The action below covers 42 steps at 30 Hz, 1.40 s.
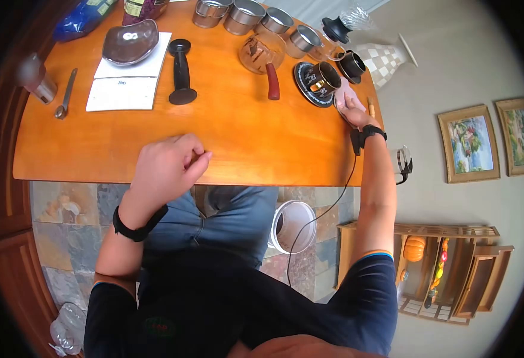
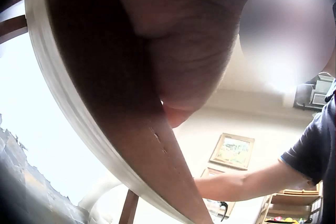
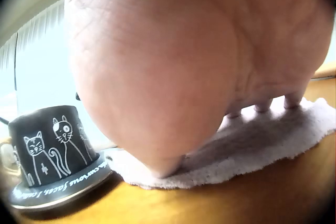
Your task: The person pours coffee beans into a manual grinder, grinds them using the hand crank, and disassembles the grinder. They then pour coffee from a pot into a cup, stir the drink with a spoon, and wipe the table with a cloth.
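Note:
At the table's right side my right hand reaches down onto a pale pink cloth. In the right wrist view its thumb and fingertips touch the flat cloth, spread apart. Just left of the cloth, a black cup with cat drawings and a gold rim sits tilted on a black saucer with white lettering; the cup shows upright in the right wrist view. My left hand lies over the table's front edge, fingers loosely curled, holding nothing. Its palm fills the top of the left wrist view.
A glass pot with a red handle stands behind, near several metal cups. Leftward are a black tamper, a notepad, a brown dish, and a spoon. Below the table stands a white bucket.

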Each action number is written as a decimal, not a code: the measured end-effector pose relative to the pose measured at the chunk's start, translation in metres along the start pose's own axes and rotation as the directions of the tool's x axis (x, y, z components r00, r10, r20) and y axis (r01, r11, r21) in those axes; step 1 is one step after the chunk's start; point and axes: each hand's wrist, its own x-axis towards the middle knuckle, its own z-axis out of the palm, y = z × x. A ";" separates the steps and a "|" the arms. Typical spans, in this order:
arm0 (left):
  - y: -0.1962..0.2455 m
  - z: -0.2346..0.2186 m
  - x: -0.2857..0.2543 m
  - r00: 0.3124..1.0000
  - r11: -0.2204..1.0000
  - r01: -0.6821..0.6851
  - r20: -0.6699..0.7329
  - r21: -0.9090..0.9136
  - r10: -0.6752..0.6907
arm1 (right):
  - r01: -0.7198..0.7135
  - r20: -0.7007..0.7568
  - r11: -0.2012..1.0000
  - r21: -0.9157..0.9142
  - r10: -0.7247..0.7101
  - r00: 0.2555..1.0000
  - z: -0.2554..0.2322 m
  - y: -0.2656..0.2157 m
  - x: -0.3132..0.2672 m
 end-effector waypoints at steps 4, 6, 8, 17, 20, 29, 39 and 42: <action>-0.003 0.004 -0.002 0.999 0.999 -0.015 -0.053 -0.042 0.013 | 0.063 -0.069 0.993 0.096 -0.057 0.996 0.022 0.007 -0.029; -0.005 0.004 -0.004 0.998 0.999 -0.017 -0.061 -0.040 0.015 | 0.098 -0.099 0.993 0.058 -0.092 0.991 0.033 0.019 -0.027; -0.004 0.004 -0.003 0.999 1.000 -0.005 -0.036 -0.022 0.004 | 0.111 -0.130 0.993 0.035 -0.106 0.986 0.044 0.031 -0.037; -0.006 0.007 -0.005 0.998 0.999 -0.054 -0.043 0.003 0.054 | 0.281 -0.209 0.958 -0.058 -0.287 0.935 0.077 0.022 -0.103; -0.002 0.005 -0.005 0.999 1.000 -0.030 -0.028 0.011 0.030 | 0.301 -0.229 0.952 -0.062 -0.307 0.924 0.090 0.006 -0.130; 0.021 0.011 -0.007 0.991 1.000 -0.003 0.132 0.013 0.001 | 0.425 -0.251 0.895 -0.136 -0.446 0.859 0.129 -0.070 -0.197; 0.094 0.049 0.018 0.861 0.880 -0.461 0.300 0.117 0.411 | 0.806 -0.404 0.407 0.429 -0.712 0.575 0.159 -0.141 -0.199; 0.085 0.063 0.040 0.868 0.868 -0.377 0.450 0.325 0.208 | 0.829 -0.643 0.325 0.454 -0.525 0.558 0.157 -0.123 -0.212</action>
